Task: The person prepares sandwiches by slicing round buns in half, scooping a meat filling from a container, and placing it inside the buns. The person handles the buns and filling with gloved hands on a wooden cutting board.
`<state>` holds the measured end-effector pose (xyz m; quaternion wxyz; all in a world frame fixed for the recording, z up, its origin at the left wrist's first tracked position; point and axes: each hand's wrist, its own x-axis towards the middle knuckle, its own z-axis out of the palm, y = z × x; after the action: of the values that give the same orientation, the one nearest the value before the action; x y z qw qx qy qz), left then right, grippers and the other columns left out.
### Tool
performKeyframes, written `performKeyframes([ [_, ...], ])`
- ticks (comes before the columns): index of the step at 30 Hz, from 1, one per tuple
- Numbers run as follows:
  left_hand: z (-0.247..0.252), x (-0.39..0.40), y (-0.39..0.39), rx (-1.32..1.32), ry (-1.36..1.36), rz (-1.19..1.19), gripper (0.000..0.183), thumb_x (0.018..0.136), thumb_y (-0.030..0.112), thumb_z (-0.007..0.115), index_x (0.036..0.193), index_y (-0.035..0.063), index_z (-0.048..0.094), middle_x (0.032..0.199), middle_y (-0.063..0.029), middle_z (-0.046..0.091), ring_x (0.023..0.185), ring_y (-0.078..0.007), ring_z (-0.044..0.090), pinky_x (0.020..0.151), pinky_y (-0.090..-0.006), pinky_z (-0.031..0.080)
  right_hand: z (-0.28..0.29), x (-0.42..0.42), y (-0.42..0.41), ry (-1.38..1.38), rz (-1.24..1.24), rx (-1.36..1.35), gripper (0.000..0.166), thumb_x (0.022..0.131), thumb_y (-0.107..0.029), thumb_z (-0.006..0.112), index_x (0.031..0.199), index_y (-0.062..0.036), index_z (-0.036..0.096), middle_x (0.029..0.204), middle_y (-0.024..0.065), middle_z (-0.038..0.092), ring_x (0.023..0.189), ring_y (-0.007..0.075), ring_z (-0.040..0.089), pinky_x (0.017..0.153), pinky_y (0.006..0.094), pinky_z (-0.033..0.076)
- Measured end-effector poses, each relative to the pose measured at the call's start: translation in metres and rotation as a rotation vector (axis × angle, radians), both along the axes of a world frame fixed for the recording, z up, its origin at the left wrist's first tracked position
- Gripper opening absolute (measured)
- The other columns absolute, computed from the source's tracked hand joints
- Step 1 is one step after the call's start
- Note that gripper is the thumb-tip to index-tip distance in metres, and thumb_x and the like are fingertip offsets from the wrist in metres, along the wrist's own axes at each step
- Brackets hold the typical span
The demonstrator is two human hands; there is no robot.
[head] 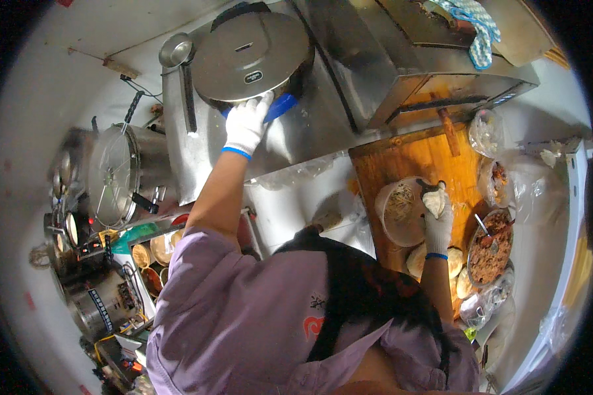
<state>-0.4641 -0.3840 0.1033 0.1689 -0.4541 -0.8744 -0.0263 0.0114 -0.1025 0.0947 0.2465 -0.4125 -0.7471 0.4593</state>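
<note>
My left hand [247, 123], in a white knit glove with a blue cuff, grips the blue front handle [280, 107] of a round electric griddle [254, 54]. Its dark lid looks lowered, and the cooking surface is hidden. On the right, my gloved right hand [437, 222] holds a pale, folded piece [434, 203], which looks like dough or bread. A dark object [426, 185] shows beside it; I cannot tell what it is. Just left of that hand, a clear round tub [384, 217] contains thin pale shreds [401, 200].
A wooden board [425, 153] bears a rolling pin [449, 132], round flatbreads [454, 260] and an oval dish of minced filling [494, 242] with a spoon. A ladle [177, 52] lies left of the griddle on the steel counter [321, 140]. A large steel pot [153, 165] stands farther left.
</note>
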Motion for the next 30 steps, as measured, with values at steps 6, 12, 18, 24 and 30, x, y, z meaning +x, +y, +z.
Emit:
performKeyframes([
  [6, 0.002, -0.007, 0.017, 0.033, -0.016, 0.009, 0.073, 0.077, 0.026, 0.079, 0.145, 0.0200, 0.054, 0.117, -0.0146, 0.069, 0.103, -0.0325, 0.068, 0.086, -0.0455, 0.056, -0.015, -0.033, 0.002, 0.321, 0.167, -0.308, 0.014, 0.096, 0.002, 0.056, 0.108, 0.0009, 0.063, 0.092, 0.0061, 0.066, 0.090, 0.0173, 0.065, 0.087, 0.0330, 0.054],
  [12, 0.050, 0.096, -0.027, 0.338, -0.425, -0.252, 0.081, 0.088, 0.035, 0.077, 0.156, 0.0080, 0.042, 0.142, -0.0233, 0.056, 0.133, -0.0385, 0.053, 0.112, -0.0482, 0.043, 0.028, -0.128, -0.058, -0.267, 0.614, 0.404, 0.033, 0.087, 0.000, 0.064, 0.119, -0.0012, 0.062, 0.106, 0.0134, 0.068, 0.100, 0.0302, 0.067, 0.091, 0.0392, 0.054],
  [18, -0.003, 0.208, -0.100, 0.458, -1.630, 0.240, 0.078, 0.094, 0.010, 0.064, 0.162, 0.0077, 0.028, 0.158, -0.0223, 0.043, 0.122, -0.0282, 0.060, 0.103, -0.0386, 0.050, 0.024, -0.204, -0.126, -0.145, 0.776, 0.105, 0.061, 0.075, -0.005, 0.075, 0.134, -0.0049, 0.059, 0.132, 0.0190, 0.065, 0.119, 0.0424, 0.059, 0.106, 0.0419, 0.049],
  [24, -0.023, 0.215, -0.156, 0.710, -1.816, 0.673, 0.080, 0.091, -0.004, 0.051, 0.164, 0.0062, 0.020, 0.162, -0.0190, 0.038, 0.074, -0.0162, 0.066, 0.065, -0.0296, 0.057, 0.022, -0.328, -0.102, -0.213, 0.599, 0.110, 0.082, 0.083, -0.029, 0.078, 0.155, -0.0146, 0.042, 0.152, 0.0184, 0.048, 0.135, 0.0413, 0.046, 0.112, 0.0475, 0.043],
  [30, -0.065, 0.223, -0.202, 0.786, -1.768, 0.692, 0.080, 0.093, -0.004, 0.050, 0.165, 0.0047, 0.017, 0.161, -0.0230, 0.037, 0.080, -0.0214, 0.071, 0.066, -0.0311, 0.060, -0.063, -0.412, -0.077, -0.661, 0.577, 0.737, 0.077, 0.086, -0.052, 0.067, 0.150, -0.0127, 0.049, 0.149, 0.0173, 0.050, 0.141, 0.0384, 0.043, 0.112, 0.0537, 0.040],
])
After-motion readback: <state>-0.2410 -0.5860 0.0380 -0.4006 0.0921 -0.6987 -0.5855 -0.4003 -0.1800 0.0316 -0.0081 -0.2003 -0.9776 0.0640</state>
